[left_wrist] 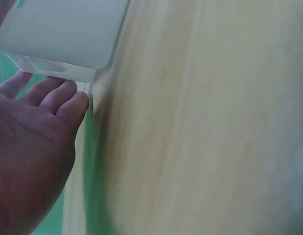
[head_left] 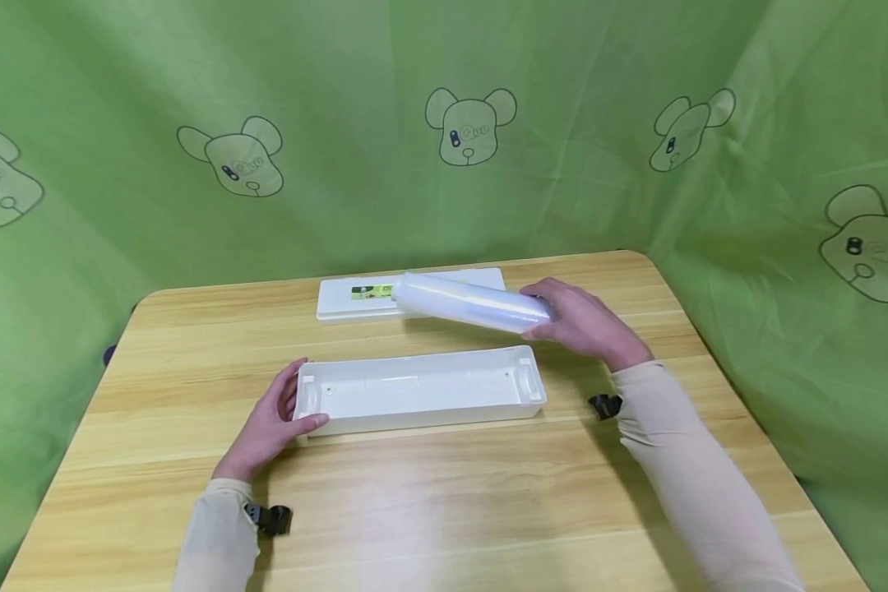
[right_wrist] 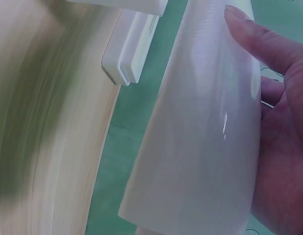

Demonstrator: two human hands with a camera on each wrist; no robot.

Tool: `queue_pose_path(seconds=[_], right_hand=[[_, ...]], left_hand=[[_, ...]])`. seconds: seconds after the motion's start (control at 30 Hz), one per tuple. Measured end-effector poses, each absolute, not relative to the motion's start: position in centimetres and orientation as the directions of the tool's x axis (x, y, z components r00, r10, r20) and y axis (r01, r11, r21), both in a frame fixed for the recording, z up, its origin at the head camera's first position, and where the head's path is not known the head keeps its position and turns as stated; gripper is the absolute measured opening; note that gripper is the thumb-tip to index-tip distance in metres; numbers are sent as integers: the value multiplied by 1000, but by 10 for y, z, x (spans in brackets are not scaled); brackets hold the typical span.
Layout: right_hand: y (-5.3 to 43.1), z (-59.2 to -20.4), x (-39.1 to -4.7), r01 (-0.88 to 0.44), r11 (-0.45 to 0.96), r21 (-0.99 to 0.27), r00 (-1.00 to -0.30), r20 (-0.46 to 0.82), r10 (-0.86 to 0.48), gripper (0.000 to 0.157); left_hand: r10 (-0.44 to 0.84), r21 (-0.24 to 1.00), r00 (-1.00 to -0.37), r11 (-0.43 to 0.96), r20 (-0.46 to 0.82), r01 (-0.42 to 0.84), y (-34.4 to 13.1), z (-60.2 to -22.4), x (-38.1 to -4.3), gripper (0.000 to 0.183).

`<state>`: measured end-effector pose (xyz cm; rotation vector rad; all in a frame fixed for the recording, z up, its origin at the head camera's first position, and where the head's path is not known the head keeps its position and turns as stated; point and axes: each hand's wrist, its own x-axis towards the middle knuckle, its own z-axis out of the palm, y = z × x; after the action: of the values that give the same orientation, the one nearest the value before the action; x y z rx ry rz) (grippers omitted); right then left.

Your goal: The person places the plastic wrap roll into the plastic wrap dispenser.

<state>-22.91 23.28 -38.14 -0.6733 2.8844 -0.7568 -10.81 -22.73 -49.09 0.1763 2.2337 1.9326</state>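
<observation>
My right hand (head_left: 585,321) grips the right end of a roll of plastic wrap (head_left: 466,302). The roll is tilted, its far left end higher, and overlaps the white lid in the head view. Up close in the right wrist view, my thumb lies along the glossy film of the roll (right_wrist: 205,132). My left hand (head_left: 270,423) holds the left end of a long white open-topped box (head_left: 429,421), thumb over the near side and fingers at the end. In the left wrist view, bent fingers (left_wrist: 58,98) touch the end of the box (left_wrist: 63,34).
Behind the box, at the table's far edge, lies a long white lid (head_left: 340,312) with a green and yellow label (head_left: 370,292). The wooden table (head_left: 414,510) is bounded at the back and sides by a green curtain (head_left: 355,214). Each wrist wears a small black device.
</observation>
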Motion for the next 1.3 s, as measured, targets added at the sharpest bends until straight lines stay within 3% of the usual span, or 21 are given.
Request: queue_pose_path(seconds=[1.3], right_hand=[[202, -372, -215, -486, 743, -461, -838, 4, -546, 64]], left_hand=[[205, 989, -977, 145, -58, -28, -228, -493, -108, 95]])
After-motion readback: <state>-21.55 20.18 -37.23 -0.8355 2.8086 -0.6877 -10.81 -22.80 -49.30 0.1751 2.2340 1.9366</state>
